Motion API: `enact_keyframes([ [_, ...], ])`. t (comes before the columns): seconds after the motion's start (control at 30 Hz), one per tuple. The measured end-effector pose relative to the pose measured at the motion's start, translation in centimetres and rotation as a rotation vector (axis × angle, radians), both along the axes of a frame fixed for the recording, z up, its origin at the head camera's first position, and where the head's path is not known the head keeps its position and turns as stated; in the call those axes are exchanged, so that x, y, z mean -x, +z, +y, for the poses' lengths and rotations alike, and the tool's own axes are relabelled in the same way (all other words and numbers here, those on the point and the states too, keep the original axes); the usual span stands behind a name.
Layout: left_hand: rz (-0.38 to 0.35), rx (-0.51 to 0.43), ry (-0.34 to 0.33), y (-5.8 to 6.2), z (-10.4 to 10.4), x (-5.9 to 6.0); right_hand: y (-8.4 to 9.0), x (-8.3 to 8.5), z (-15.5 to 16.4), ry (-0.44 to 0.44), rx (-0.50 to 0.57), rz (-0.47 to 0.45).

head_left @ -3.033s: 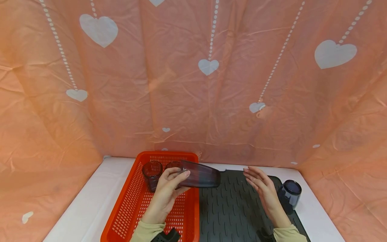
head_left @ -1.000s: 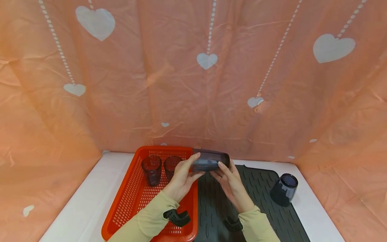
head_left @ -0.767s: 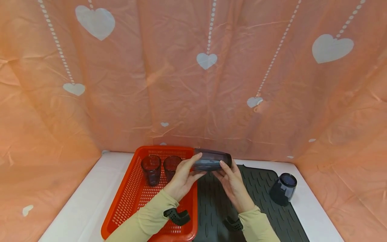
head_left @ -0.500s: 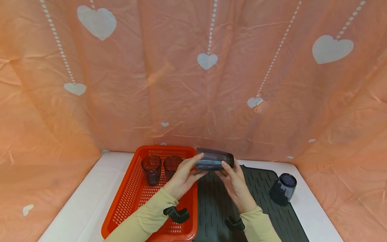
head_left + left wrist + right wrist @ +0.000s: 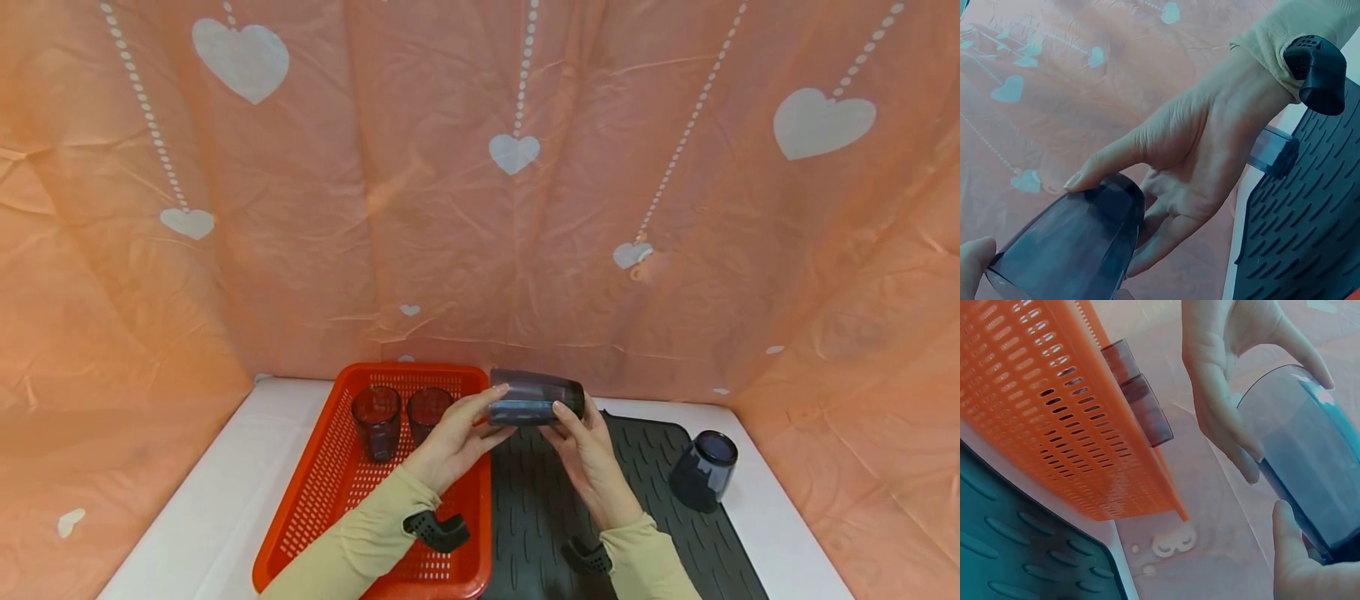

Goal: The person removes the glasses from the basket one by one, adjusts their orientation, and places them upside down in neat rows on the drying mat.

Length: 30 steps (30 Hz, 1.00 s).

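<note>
A dark tinted drinking glass (image 5: 534, 398) lies sideways in the air between my hands, its rim to the left and base to the right. My left hand (image 5: 452, 443) holds it at the rim end, thumb on the near side. At the base end my right hand (image 5: 588, 467) grips it; in the left wrist view that hand (image 5: 1191, 150) has its thumb along the base's edge. The right wrist view shows the glass (image 5: 1304, 450) see-through, with left-hand fingers at its rim. Two similar glasses, the left one (image 5: 377, 423) and the right one (image 5: 425, 410), stand in the red basket (image 5: 300, 500).
A black ridged drying mat (image 5: 525, 517) lies right of the basket on a white table (image 5: 202, 500). One more dark glass (image 5: 701, 473) stands upside down at the mat's right edge. A pinkish-orange curtain (image 5: 450, 208) with white hearts encloses the back and sides.
Over three seconds, the glass has moved right from above the basket to above the mat's far left. My right hand has come in from the right and taken hold of its base.
</note>
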<state>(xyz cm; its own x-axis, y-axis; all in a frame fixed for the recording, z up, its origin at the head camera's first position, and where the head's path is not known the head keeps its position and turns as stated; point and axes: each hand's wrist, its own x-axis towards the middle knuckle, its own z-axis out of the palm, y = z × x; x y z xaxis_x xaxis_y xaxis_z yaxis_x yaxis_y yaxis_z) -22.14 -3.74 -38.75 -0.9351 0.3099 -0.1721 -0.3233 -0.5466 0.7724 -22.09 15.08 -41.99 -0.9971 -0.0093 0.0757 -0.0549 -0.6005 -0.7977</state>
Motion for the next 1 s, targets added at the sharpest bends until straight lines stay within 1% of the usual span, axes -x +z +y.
enact_keyframes([
  [0.13, 0.003, 0.011, -0.019, 0.0, 0.0, 0.0, 0.1, 0.0, 0.1, -0.014, 0.016, -0.015],
  [0.4, 0.011, 0.028, -0.035, -0.1, -0.2, 0.0, 0.4, -0.1, 0.4, -0.024, -0.004, -0.031],
  [0.63, -0.008, 0.001, -0.041, -0.2, -0.6, -0.1, 0.4, 0.0, 0.7, -0.017, -0.032, -0.038],
  [0.83, -0.011, -0.02, -0.038, -0.4, -0.9, -0.2, 0.4, -0.2, 1.2, -0.018, -0.039, -0.005],
  [1.0, 0.021, -0.036, -0.047, -0.4, -1.5, -0.2, 0.5, -0.4, 2.1, -0.022, -0.066, 0.022],
])
